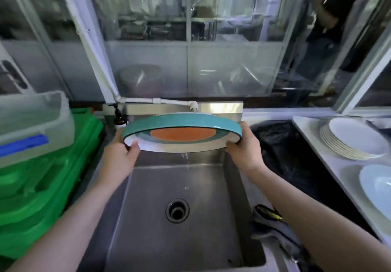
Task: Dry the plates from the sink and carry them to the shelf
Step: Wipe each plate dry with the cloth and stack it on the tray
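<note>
both hands hold one teal plate (182,133) with an orange centre over the steel sink (182,218), near the white tap (193,105). the left hand (120,155) grasps its left edge, the right hand (243,144) its right edge. water drips from the near rim. a stack of white plates (353,140) stands on the right counter (306,128), green crates (42,183) on the left.

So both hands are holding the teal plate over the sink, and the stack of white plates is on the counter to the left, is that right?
Not quite. In the head view both hands, left and right, hold the teal plate over the sink, but the stack of white plates is on the counter to the right.
</note>
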`<state>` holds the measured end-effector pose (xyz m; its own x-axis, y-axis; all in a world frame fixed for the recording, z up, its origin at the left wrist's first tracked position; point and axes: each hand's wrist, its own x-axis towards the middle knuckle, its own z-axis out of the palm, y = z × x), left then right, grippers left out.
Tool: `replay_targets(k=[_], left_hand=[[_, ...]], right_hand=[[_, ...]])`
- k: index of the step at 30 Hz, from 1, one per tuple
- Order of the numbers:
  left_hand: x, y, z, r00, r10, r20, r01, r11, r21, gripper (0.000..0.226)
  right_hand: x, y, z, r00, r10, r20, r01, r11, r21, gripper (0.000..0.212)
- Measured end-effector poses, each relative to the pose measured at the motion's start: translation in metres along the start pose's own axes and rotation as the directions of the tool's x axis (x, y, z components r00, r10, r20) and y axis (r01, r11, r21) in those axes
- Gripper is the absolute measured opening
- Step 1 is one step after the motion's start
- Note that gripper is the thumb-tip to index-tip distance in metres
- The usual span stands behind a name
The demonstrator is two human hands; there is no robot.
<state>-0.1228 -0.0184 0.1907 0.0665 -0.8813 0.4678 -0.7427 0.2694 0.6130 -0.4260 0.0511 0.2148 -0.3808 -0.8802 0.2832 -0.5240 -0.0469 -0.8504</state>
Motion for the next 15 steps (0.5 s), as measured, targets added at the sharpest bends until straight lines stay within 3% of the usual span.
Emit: replay_targets(k=[4,6,10,15], left_hand=[[-0.003,0.056,-0.040,0.988,0.100,-0.117,-0.106,0.994,-0.040,0.022],[-0.006,0.082,-0.063,0.972,0.148,-0.182,-0.172,0.977,-0.123,0.029],[-0.001,0.130,-0.111,0.940,0.213,-0.266,-0.243,0.966,-0.087,0.041],[0.006,0.172,-0.155,0.895,0.257,-0.365,-0.314,0.943,-0.108,0.048]], right_hand=[[0.008,-0.042,-0.047,0.991,-0.135,-0.017,0.136,0.989,0.049,0.043],[0.009,-0.064,-0.066,0.982,-0.187,-0.030,0.189,0.974,0.124,0.041],[0.008,-0.107,-0.100,0.931,-0.355,-0.083,0.364,0.918,0.157,0.030],[0.006,-0.151,-0.132,0.886,-0.442,-0.138,0.462,0.869,0.180,0.038]])
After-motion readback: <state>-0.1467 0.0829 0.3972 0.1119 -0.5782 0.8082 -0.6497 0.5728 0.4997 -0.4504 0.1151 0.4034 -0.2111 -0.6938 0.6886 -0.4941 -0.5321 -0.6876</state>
